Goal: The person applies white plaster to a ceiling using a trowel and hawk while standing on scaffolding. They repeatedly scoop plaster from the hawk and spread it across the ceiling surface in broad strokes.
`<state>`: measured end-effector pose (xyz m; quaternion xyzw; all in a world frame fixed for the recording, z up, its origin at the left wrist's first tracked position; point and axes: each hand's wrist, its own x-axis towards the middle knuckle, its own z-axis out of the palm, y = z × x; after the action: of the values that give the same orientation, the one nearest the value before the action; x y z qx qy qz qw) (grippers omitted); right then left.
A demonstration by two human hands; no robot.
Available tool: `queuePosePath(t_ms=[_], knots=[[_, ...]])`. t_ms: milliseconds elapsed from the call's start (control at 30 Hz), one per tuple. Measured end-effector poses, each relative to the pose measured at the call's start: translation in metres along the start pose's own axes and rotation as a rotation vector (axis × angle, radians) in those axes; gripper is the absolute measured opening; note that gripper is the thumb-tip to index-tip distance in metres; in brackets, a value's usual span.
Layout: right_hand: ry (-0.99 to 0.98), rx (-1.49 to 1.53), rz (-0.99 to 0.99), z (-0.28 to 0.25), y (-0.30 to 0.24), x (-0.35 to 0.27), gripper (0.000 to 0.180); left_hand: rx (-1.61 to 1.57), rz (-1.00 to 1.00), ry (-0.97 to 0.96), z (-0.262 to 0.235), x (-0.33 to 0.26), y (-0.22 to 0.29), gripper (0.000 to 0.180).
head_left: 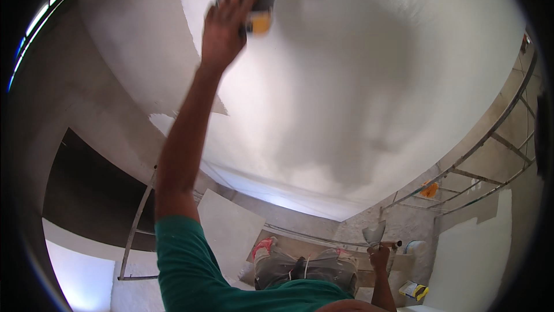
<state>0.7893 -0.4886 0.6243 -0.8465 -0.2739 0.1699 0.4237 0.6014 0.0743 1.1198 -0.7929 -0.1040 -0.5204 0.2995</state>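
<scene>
My left hand (224, 38) is raised high at the far end of an outstretched arm, its fingers wrapped round a plastering trowel (261, 23). The trowel has a black and yellow handle, and its flat blade, blurred by motion, is against or close to the pale wall (346, 70). Smooth white coating covers most of that wall, with a ragged edge beside a greyer part (138, 41) on the left. Low on the right, my right hand (379, 258) is closed round a putty knife (374, 233), whose wide metal blade points upward.
Metal scaffold frames (474, 178) run along the right, with an orange thing (429, 190) near them. Planks (369, 262) lie under me. A yellow and white bag (414, 290) is below at right. A dark opening (98, 188) and a metal post (137, 222) are at left.
</scene>
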Motion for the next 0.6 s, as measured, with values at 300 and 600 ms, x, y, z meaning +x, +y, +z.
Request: queuePosePath(t_ms=[300,600], knots=[[0.042,0.029,0.218,0.059,-0.014,-0.045,0.030,0.264,0.063,0.145,0.020,0.142,-0.061,0.066],[0.100,-0.065,0.102,0.070,-0.010,-0.048,0.016,0.308,0.024,0.079,0.041,0.137,-0.070,0.063]])
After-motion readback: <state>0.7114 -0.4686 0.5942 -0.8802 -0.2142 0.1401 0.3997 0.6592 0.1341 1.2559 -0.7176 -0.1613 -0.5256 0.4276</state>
